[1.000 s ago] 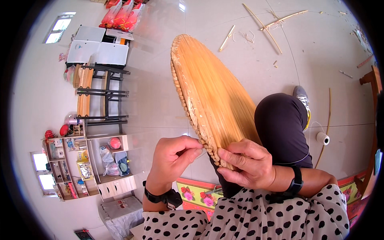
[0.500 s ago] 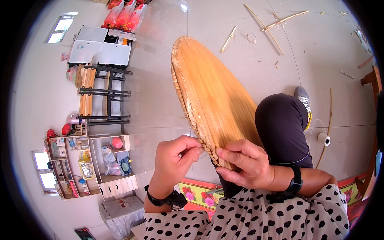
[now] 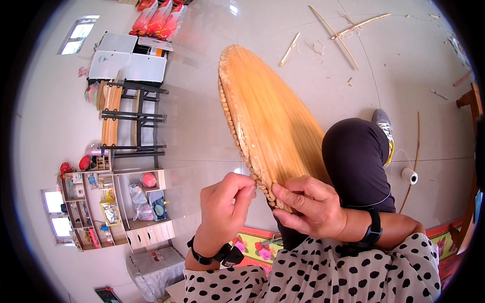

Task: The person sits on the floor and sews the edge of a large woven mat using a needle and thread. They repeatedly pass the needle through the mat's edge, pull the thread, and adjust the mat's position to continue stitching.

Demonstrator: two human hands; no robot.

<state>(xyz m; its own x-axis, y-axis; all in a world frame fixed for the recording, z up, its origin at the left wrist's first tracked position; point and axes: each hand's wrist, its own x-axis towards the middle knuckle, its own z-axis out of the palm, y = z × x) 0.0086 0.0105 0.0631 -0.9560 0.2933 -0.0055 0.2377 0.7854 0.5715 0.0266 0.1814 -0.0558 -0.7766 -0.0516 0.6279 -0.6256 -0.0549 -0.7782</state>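
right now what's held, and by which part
The right hand holds the tan panel by the near end of its knotted rim; whether the left hand beside it holds anything cannot be told.

The right fingers [image 3: 294,199] hide part of the rim [image 3: 238,136].

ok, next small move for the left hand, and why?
Probably ease the left hand outward from the knobbly rim: its fingertips are pinched together beside it, though anything between them can't be made out, and the right hand grips the lower end of the tan panel, which should steady it.
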